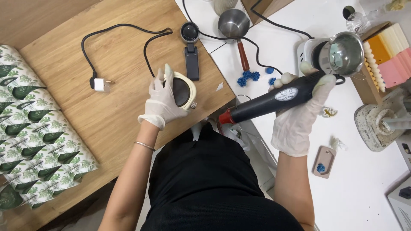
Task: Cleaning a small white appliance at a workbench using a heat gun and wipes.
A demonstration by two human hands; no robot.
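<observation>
- Your left hand (163, 100), in a white glove, rests on the wooden table (115, 128) with its fingers curled around the near side of a round cream-coloured mould (183, 90); the index finger lies up along its rim.
- The mould sits on the wood just right of that hand, its dark inside facing up, close to the table's right edge.
- Your right hand (299, 115), also gloved, is wrapped tightly around a black heat gun (274, 99), thumb and fingers closed over the barrel.
- The heat gun lies tilted across the gap between the two tables: its red end points down and left toward your body, its other end reaches up to the small steel pot (342, 53).
- That pot stands on a white hotplate (309, 53) on the white table (342, 188), touching or just beside your right fingertips; I cannot tell which.
- The mould and the heat gun are well apart, one hand on each.
- Behind the mould, a black stand with a round head (190, 49) lies on the wood, and a black cord with a white plug (99, 84) loops to its left.
- Small blue shapes (249, 77) lie on the white table between the heat gun and a steel ladle with a red-brown handle (236, 32).
- A leaf-patterned cloth (34, 141) covers the far left of the wood.
</observation>
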